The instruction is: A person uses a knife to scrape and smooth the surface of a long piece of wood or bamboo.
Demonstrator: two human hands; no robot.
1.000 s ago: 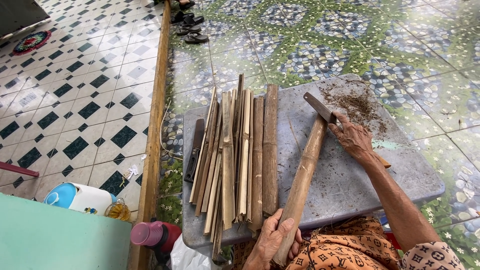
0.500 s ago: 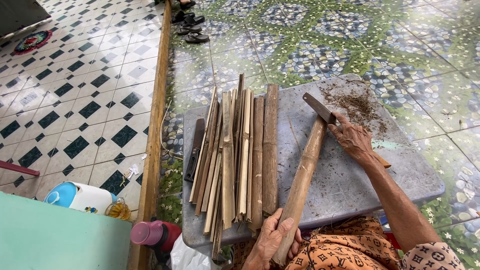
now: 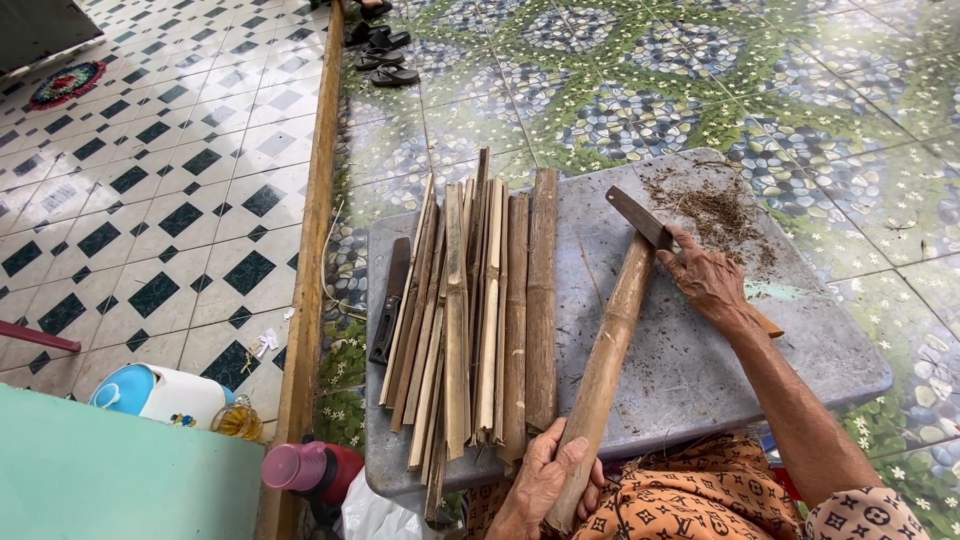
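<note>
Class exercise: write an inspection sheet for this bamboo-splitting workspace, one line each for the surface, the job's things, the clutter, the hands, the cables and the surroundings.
Surface: grey slab, scuffed, set low over the tiled floor.
Job's things: round bamboo pole lying on the slab; cleaver blade set against its far end.
Clutter: row of split bamboo strips; second dark knife at their left; brown shavings.
Hands: left hand grips the pole's near end; right hand holds the cleaver.
Cables: nothing seen.
Surroundings: sandals on the patterned tiled floor; pink-capped flask; blue and white container; wooden rail.
</note>
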